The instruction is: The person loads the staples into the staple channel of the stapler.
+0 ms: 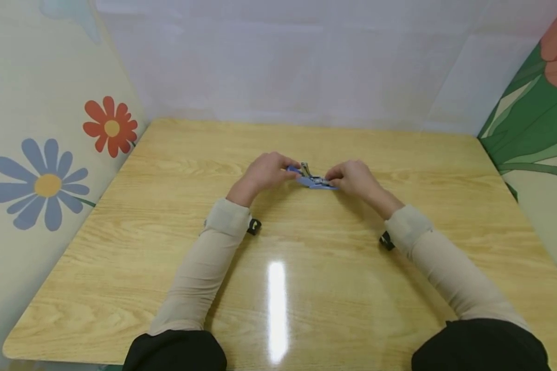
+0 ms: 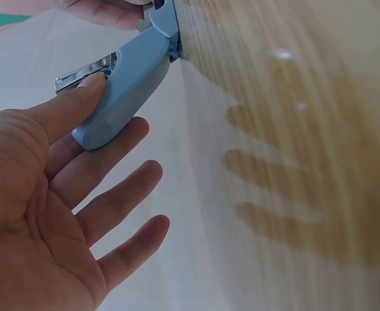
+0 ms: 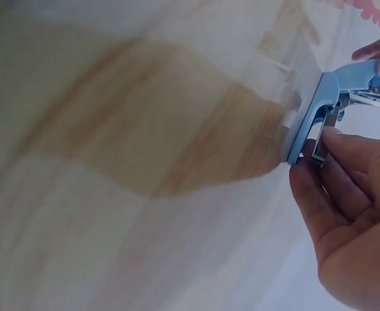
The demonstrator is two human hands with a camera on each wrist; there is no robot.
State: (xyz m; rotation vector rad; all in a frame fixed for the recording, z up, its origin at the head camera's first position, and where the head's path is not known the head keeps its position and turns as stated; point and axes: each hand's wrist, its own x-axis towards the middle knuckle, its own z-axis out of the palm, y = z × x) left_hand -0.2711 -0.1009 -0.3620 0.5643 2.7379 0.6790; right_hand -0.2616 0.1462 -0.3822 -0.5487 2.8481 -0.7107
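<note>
A light blue stapler [image 1: 310,181] lies opened out on the wooden table, its metal inner parts exposed. My left hand [image 1: 270,171] pinches the raised top cover [image 2: 128,91] between thumb and forefinger, the other fingers spread. The cover tilts up off the tabletop, with a metal piece sticking up beside the thumb. At the opposite end my right hand [image 1: 354,179] has thumb and fingers around the metal strip [image 3: 321,144] above the blue base [image 3: 305,126]. In the right wrist view its fingertips are right at the base's end.
The wooden table [image 1: 325,242] has a bright light reflection in front of the hands. A white sheet [image 1: 306,67] hangs behind it. Flower-painted walls [image 1: 46,185] stand at left and right. Black wrist devices [image 1: 254,226] sit below both cuffs.
</note>
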